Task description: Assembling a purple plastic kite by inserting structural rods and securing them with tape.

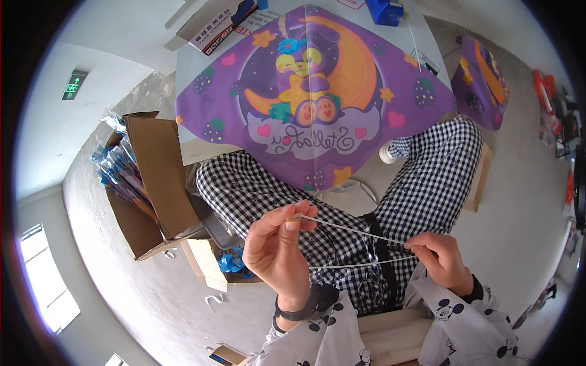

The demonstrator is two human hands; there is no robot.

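Observation:
My left hand (pixel 282 256) is raised over my lap, thumb and fingertips pinched on a thin white cord (pixel 348 227). The cord runs slanting down to my right hand (pixel 444 261), where it is also pinched between thumb and forefinger. A second, lower strand stretches between the hands as well; whether both strands are one piece I cannot tell. Beyond my hands, a purple kite (pixel 390 91) with a cartoon figure and an orange moon lies on the white table (pixel 192 143). Its near tip hangs over the table edge above my knees.
An open brown carton (pixel 162 177) of packed kites stands at the left. Near it is a smaller box with blue plastic (pixel 232 262). A blue tape dispenser (pixel 384 11) and a printed box (pixel 213 27) sit on the table. Another purple kite (pixel 481 82) hangs at the right.

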